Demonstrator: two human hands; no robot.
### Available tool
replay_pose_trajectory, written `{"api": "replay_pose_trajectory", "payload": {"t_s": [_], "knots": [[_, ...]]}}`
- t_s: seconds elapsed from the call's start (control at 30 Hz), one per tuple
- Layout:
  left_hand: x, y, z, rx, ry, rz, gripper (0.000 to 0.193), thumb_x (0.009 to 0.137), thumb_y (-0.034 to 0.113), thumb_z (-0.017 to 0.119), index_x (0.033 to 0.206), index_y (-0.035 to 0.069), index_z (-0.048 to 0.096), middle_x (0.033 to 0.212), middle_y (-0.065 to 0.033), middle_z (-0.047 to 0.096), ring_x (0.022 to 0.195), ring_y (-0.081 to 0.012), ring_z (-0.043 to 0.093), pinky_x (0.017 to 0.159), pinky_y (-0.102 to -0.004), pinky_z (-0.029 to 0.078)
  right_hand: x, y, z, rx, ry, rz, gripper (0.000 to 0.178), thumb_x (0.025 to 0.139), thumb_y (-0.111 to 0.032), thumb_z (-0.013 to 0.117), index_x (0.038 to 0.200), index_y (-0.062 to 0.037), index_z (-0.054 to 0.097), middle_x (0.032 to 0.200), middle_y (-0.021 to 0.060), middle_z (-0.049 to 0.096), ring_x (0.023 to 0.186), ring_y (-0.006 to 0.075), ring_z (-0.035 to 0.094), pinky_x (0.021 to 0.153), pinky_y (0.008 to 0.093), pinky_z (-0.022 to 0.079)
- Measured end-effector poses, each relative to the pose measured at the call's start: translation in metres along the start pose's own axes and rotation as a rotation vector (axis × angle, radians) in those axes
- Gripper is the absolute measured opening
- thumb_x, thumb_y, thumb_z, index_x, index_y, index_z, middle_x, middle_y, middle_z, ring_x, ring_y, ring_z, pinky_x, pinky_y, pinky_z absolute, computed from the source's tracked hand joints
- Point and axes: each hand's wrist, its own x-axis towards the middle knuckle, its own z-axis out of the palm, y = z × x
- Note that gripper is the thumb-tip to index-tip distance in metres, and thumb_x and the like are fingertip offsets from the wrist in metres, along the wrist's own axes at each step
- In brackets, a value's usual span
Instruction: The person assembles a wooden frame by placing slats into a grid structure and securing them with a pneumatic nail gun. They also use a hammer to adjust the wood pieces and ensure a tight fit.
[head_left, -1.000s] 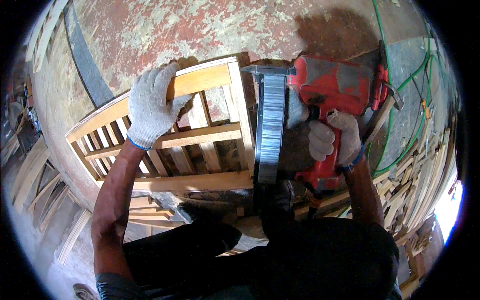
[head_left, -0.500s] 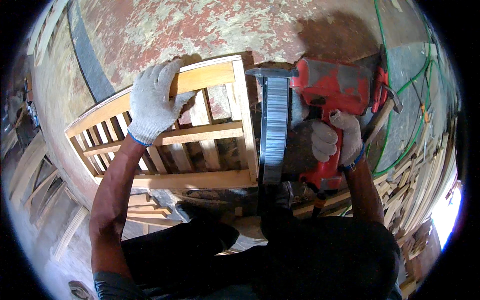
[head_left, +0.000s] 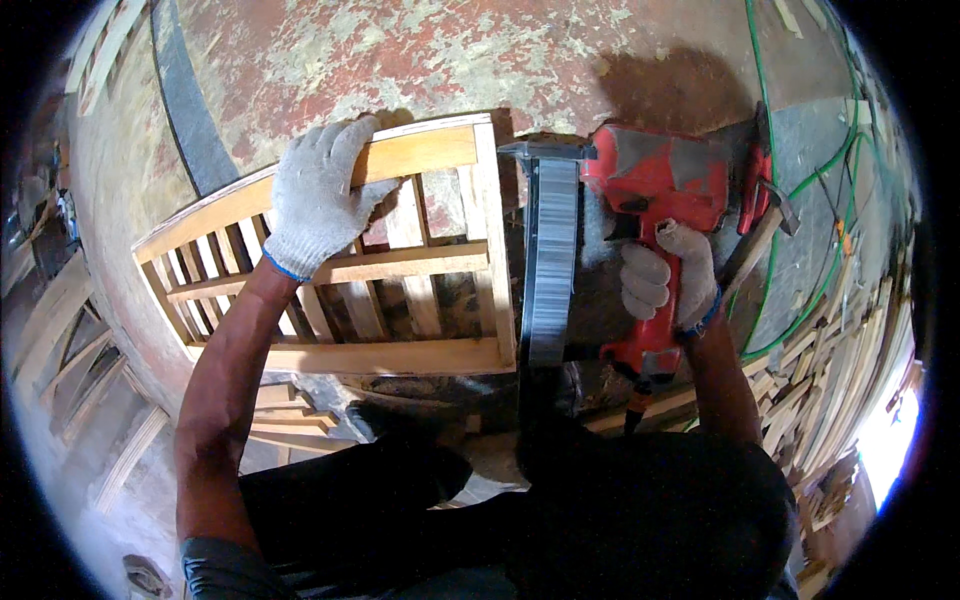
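A slatted wooden crate lies in front of me, its long rails running left to right. My left hand, in a whitish knit glove, is closed over the crate's far rail, fingers over the edge and thumb on the inner side. To the crate's right, my gloved right hand wraps round the handle of a red nail gun. The gun's long magazine shows a row of metal fasteners, and its dark nose points left, close to the crate's right end board. A small gap shows between nose and board.
A wooden-handled hammer lies right of the gun. Green hose loops over the floor there. Piles of thin wood strips lie at the right. Short wood pieces sit below the crate, and more boards lean at the far left.
The view has shifted slightly. The nail gun's body has turned a little and its nose sits marginally lower and further right in view. Both hands keep their grips.
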Motion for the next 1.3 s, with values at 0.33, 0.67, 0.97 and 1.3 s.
{"api": "replay_pose_trajectory", "payload": {"t_s": [0.33,0.67,0.97,1.3], "knots": [[0.001,-0.001,-0.004,0.01,0.013,0.027,0.065,0.087,0.045,0.076,0.137,0.007,0.058,0.121,-0.0176,0.067,0.111,-0.0371,0.064,0.098,-0.0496,0.048,0.009,-0.025,0.025,-0.56,0.606,-0.44,0.03,0.099,-0.035,0.059,0.109,-0.0073,0.063,0.07,0.0045,0.061,0.054,0.0189,0.057,0.051,0.0336,0.049],[-0.047,-0.025,-0.011,-0.108,0.625,-0.424,0.04,0.094,0.025,0.069,0.126,0.001,0.064,0.12,-0.0203,0.068,0.113,-0.0398,0.063,0.099,-0.0453,0.049,0.021,-0.005,0.071,-1.686,0.682,-0.921,0.036,0.097,-0.016,0.066,0.13,-0.0021,0.065,0.124,0.0171,0.07,0.117,0.0285,0.067,0.104,0.0369,0.05],[-0.117,-0.048,-0.006,-1.647,1.053,-1.26,0.017,0.098,0.022,0.06,0.097,0.005,0.059,0.091,-0.0105,0.059,0.082,-0.0232,0.065,0.071,-0.0349,0.058,0.175,0.029,0.111,-2.145,0.317,-1.157,0.033,0.095,-0.023,0.071,0.124,-0.0063,0.066,0.11,0.0163,0.07,0.1,0.0372,0.069,0.09,0.0449,0.055],[-0.04,-0.065,-0.024,-1.509,0.864,-1.131,0.035,0.095,0.023,0.065,0.112,-0.008,0.067,0.102,-0.0185,0.07,0.087,-0.0261,0.068,0.074,-0.0408,0.056,0.156,0.042,0.106,-2.18,0.597,-1.057,0.027,0.096,-0.021,0.065,0.116,-0.0035,0.069,0.103,0.0197,0.072,0.098,0.0394,0.07,0.095,0.0454,0.053]]}}
